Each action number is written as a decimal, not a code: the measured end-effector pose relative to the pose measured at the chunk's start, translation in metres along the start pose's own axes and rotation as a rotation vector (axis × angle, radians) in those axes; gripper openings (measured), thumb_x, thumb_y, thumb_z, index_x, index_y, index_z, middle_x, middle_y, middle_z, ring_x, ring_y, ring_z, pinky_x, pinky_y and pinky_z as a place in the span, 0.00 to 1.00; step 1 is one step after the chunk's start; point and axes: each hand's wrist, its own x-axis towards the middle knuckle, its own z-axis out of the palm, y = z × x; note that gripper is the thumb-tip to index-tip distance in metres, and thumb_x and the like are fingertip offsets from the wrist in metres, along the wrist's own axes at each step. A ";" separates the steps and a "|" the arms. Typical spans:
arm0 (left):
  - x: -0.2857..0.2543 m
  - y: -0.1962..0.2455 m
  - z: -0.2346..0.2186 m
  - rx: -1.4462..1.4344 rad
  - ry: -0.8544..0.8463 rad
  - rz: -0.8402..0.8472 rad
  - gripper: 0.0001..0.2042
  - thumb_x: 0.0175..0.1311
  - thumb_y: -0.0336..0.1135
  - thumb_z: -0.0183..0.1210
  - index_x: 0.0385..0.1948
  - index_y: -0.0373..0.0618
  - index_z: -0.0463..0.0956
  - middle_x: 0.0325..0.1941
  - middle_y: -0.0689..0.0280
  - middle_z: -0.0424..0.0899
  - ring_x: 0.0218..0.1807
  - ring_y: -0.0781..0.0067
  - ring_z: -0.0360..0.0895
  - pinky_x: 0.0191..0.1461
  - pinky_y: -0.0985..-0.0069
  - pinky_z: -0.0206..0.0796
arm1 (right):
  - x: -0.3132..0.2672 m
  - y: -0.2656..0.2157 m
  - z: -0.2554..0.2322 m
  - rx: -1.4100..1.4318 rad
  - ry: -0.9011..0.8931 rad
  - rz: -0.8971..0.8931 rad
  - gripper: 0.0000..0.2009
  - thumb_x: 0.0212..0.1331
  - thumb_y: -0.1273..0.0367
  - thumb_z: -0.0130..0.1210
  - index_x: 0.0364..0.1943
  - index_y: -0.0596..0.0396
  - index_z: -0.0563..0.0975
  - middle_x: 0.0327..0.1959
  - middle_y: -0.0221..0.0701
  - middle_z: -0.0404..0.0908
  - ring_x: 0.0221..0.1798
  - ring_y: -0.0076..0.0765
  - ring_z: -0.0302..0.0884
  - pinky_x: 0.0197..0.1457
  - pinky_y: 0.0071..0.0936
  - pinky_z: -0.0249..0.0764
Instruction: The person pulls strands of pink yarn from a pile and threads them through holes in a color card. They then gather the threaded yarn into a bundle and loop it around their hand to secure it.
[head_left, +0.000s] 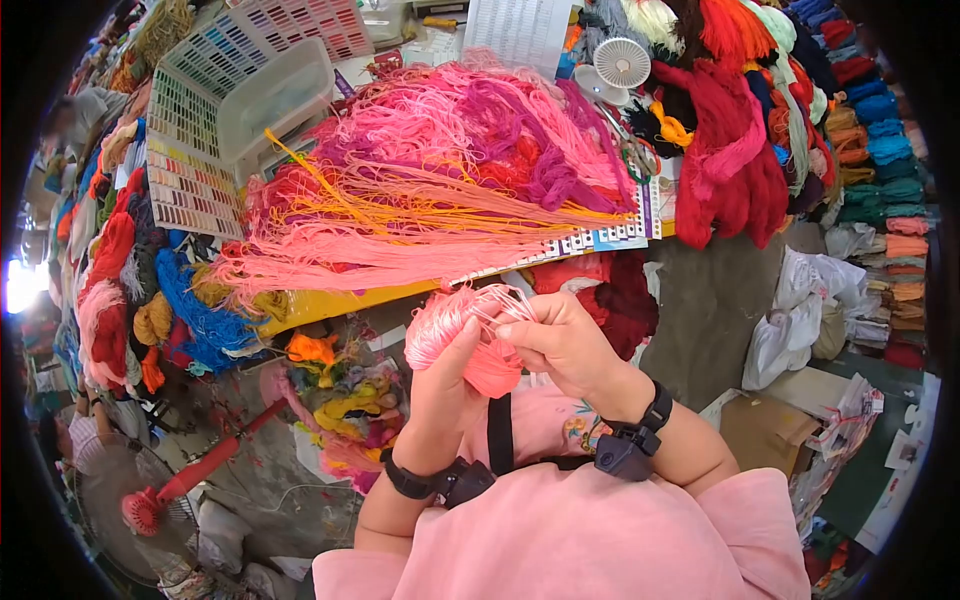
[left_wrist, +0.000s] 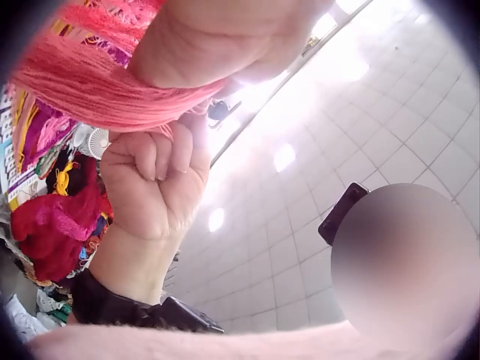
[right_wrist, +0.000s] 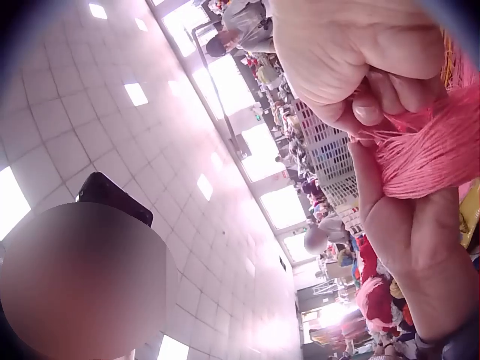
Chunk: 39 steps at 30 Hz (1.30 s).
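A bundle of pink yarn (head_left: pixel 440 330) is held up in front of the chest, between both hands. The left hand (head_left: pixel 443 392) grips it from the left, thumb up along its side. At the bundle's right end the right hand (head_left: pixel 575 345) pinches strands with thumb and fingers. In the left wrist view the right hand (left_wrist: pixel 154 184) has curled fingers against the yarn (left_wrist: pixel 112 97), below the near left hand (left_wrist: pixel 225 41). The right wrist view has the left hand (right_wrist: pixel 412 225) under the strands (right_wrist: pixel 431 154) and the right hand (right_wrist: pixel 352 56) above.
Loose pink, purple and orange yarn (head_left: pixel 430 150) is heaped on the table beyond the hands. A colour card (head_left: pixel 185 130), a clear plastic tub (head_left: pixel 275 95), scissors (head_left: pixel 638 158) and a small white fan (head_left: pixel 621 63) lie around it. Red skeins (head_left: pixel 725 170) hang at the right.
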 end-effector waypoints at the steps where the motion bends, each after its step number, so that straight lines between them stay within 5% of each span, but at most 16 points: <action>1: 0.001 -0.001 -0.001 0.017 0.014 -0.002 0.13 0.56 0.29 0.46 0.42 0.33 0.66 0.41 0.60 0.72 0.42 0.71 0.70 0.44 0.75 0.63 | 0.000 0.000 0.000 0.001 0.000 0.001 0.05 0.48 0.72 0.50 0.19 0.57 0.72 0.11 0.20 0.63 0.12 0.11 0.53 0.14 0.12 0.46; 14: 0.017 -0.006 -0.008 0.044 0.083 0.016 0.10 0.56 0.30 0.46 0.37 0.36 0.69 0.41 0.60 0.71 0.41 0.72 0.70 0.44 0.76 0.63 | 0.008 0.004 -0.019 0.117 -0.035 -0.039 0.02 0.46 0.76 0.52 0.25 0.58 0.73 0.19 0.23 0.68 0.17 0.11 0.57 0.18 0.11 0.52; 16: 0.027 0.000 -0.016 -0.047 -0.449 0.061 0.09 0.55 0.32 0.45 0.33 0.37 0.69 0.40 0.59 0.72 0.37 0.75 0.69 0.40 0.78 0.63 | 0.004 -0.001 -0.024 0.215 -0.057 -0.043 0.03 0.46 0.76 0.52 0.26 0.58 0.73 0.20 0.23 0.69 0.18 0.12 0.57 0.19 0.11 0.53; 18: 0.016 0.000 -0.004 -0.168 -0.311 0.088 0.08 0.55 0.34 0.44 0.23 0.40 0.67 0.31 0.62 0.71 0.29 0.79 0.67 0.35 0.81 0.61 | -0.007 -0.015 -0.039 0.469 -0.362 0.250 0.02 0.47 0.75 0.51 0.26 0.58 0.72 0.22 0.25 0.69 0.20 0.13 0.59 0.21 0.13 0.55; 20: 0.023 0.009 0.009 0.497 -0.228 -0.103 0.10 0.55 0.33 0.44 0.15 0.43 0.64 0.19 0.68 0.65 0.20 0.82 0.61 0.27 0.84 0.58 | -0.010 -0.019 -0.051 0.392 -0.381 0.323 0.03 0.50 0.72 0.49 0.26 0.57 0.71 0.23 0.24 0.70 0.21 0.15 0.61 0.22 0.15 0.57; 21: 0.026 0.011 0.019 0.794 -0.202 -0.183 0.12 0.54 0.31 0.43 0.11 0.44 0.63 0.13 0.71 0.61 0.15 0.84 0.57 0.21 0.86 0.56 | -0.013 -0.026 -0.051 0.009 -0.283 0.231 0.05 0.50 0.71 0.49 0.24 0.58 0.71 0.22 0.24 0.70 0.21 0.16 0.62 0.23 0.15 0.58; 23: 0.045 0.025 0.001 0.647 -0.247 -0.346 0.12 0.54 0.31 0.43 0.11 0.43 0.64 0.11 0.72 0.61 0.13 0.85 0.57 0.18 0.86 0.52 | -0.016 -0.058 -0.053 -0.952 -0.060 0.118 0.06 0.49 0.72 0.50 0.23 0.62 0.72 0.20 0.23 0.70 0.24 0.14 0.63 0.25 0.16 0.59; 24: 0.053 0.030 -0.005 0.502 -0.294 -0.513 0.12 0.54 0.30 0.43 0.11 0.43 0.65 0.09 0.73 0.61 0.11 0.86 0.56 0.14 0.87 0.47 | -0.017 -0.064 -0.054 -0.952 -0.061 0.120 0.06 0.49 0.72 0.50 0.23 0.62 0.72 0.20 0.23 0.70 0.24 0.14 0.63 0.25 0.16 0.59; 25: 0.054 0.030 -0.002 0.525 -0.208 -0.468 0.13 0.55 0.30 0.42 0.10 0.42 0.64 0.08 0.74 0.58 0.09 0.87 0.54 0.11 0.86 0.40 | -0.017 -0.068 -0.057 -0.867 -0.132 0.069 0.05 0.48 0.73 0.51 0.23 0.63 0.72 0.19 0.24 0.70 0.24 0.14 0.63 0.25 0.16 0.59; 28: 0.072 0.042 -0.038 0.381 0.040 -0.255 0.12 0.57 0.30 0.41 0.13 0.42 0.64 0.10 0.74 0.57 0.10 0.88 0.55 0.12 0.87 0.42 | -0.005 -0.078 -0.086 -0.446 -0.220 -0.233 0.03 0.47 0.77 0.49 0.24 0.63 0.73 0.27 0.29 0.72 0.24 0.17 0.66 0.26 0.16 0.60; 30: 0.078 0.053 -0.108 -0.721 0.058 -0.120 0.08 0.58 0.30 0.38 0.21 0.40 0.64 0.12 0.74 0.60 0.12 0.88 0.57 0.13 0.88 0.43 | 0.002 -0.096 -0.115 0.180 -0.123 -0.156 0.03 0.49 0.79 0.44 0.25 0.62 0.71 0.31 0.29 0.70 0.27 0.20 0.67 0.29 0.19 0.62; 31: 0.072 0.059 -0.149 -0.758 0.096 -0.015 0.07 0.59 0.30 0.37 0.24 0.41 0.63 0.13 0.74 0.61 0.12 0.89 0.57 0.14 0.89 0.45 | 0.009 -0.103 -0.131 -0.186 0.105 -0.360 0.03 0.50 0.78 0.43 0.26 0.61 0.70 0.31 0.29 0.69 0.27 0.21 0.67 0.31 0.21 0.64; 32: 0.067 0.065 -0.190 -0.794 0.130 0.093 0.06 0.59 0.30 0.37 0.26 0.42 0.63 0.14 0.74 0.61 0.13 0.90 0.58 0.15 0.90 0.47 | 0.017 -0.110 -0.158 0.006 0.101 -0.389 0.03 0.51 0.77 0.42 0.26 0.60 0.69 0.29 0.29 0.67 0.26 0.22 0.66 0.33 0.23 0.65; 33: 0.057 0.073 -0.224 -0.707 0.247 0.170 0.06 0.58 0.30 0.39 0.26 0.41 0.64 0.15 0.73 0.63 0.14 0.88 0.59 0.17 0.87 0.48 | 0.025 -0.116 -0.185 0.196 0.092 -0.421 0.03 0.52 0.77 0.41 0.27 0.58 0.68 0.27 0.29 0.66 0.26 0.22 0.64 0.35 0.26 0.67; 34: 0.042 0.081 -0.253 -0.562 0.406 0.232 0.06 0.56 0.31 0.41 0.27 0.40 0.65 0.16 0.72 0.64 0.15 0.85 0.60 0.19 0.85 0.50 | 0.032 -0.126 -0.226 0.930 -0.164 -0.262 0.02 0.53 0.76 0.41 0.26 0.57 0.66 0.23 0.28 0.64 0.24 0.22 0.63 0.37 0.28 0.68; 39: -0.033 0.135 -0.367 0.290 1.030 0.294 0.09 0.47 0.33 0.50 0.28 0.37 0.70 0.22 0.68 0.72 0.22 0.75 0.67 0.28 0.73 0.59 | 0.051 -0.172 -0.373 0.565 0.297 -0.537 0.10 0.54 0.75 0.39 0.16 0.53 0.59 0.14 0.26 0.53 0.19 0.24 0.53 0.50 0.34 0.63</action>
